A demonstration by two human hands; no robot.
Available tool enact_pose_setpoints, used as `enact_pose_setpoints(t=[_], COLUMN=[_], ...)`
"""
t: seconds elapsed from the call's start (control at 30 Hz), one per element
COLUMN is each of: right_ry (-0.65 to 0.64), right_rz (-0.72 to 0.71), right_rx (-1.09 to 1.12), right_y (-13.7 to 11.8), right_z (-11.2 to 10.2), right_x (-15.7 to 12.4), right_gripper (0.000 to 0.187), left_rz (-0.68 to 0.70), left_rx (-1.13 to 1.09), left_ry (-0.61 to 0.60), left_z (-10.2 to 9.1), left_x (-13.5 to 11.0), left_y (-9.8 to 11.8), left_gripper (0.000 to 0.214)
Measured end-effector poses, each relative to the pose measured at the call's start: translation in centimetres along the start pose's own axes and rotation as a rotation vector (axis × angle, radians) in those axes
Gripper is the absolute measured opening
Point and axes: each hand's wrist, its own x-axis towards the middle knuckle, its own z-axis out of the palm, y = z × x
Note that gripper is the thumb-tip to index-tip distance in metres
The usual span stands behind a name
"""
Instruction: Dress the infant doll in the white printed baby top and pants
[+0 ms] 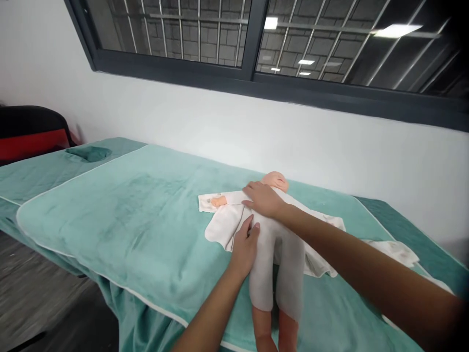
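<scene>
A baby doll point(289, 264) lies on its back, its head point(275, 181) toward the wall and its bare lower legs toward me. Its body and upper legs are white cloth. Beneath it a white baby shirt point(224, 226) with a small print is spread out, and the doll's left-side arm rests along one sleeve. My right hand point(264, 198) lies on the doll's upper chest and shoulder, fingers stretched toward that arm. Against the doll's side, over the shirt, is my left hand point(245, 248), thumb and forefinger apart. Its other fingers are partly hidden.
A green plush cover point(146, 215) lies over the table. More white printed clothing point(394, 252) lies at the right, partly behind my right forearm. A red and black chair point(34, 134) stands at the far left. Behind the table are a white wall point(205, 127) and a barred window.
</scene>
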Motion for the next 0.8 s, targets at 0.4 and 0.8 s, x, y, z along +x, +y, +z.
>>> enact_pose_setpoints(t=[0.4,0.8], right_ry=[-0.098,0.049], right_rz=[-0.033,0.103], right_rx=[0.309,0.377], right_y=[0.7,2.3], right_z=[1.5,1.4], right_x=[3.1,-0.3], right_gripper=[0.043,0.038], left_rz=[0.337,0.022], left_rx=[1.096,0.068], left_ry=[-0.044,0.421], left_z=[-0.7,-6.2], left_x=[1.6,11.1], left_y=[2.0,-1.1], left_gripper=[0.032,0.015])
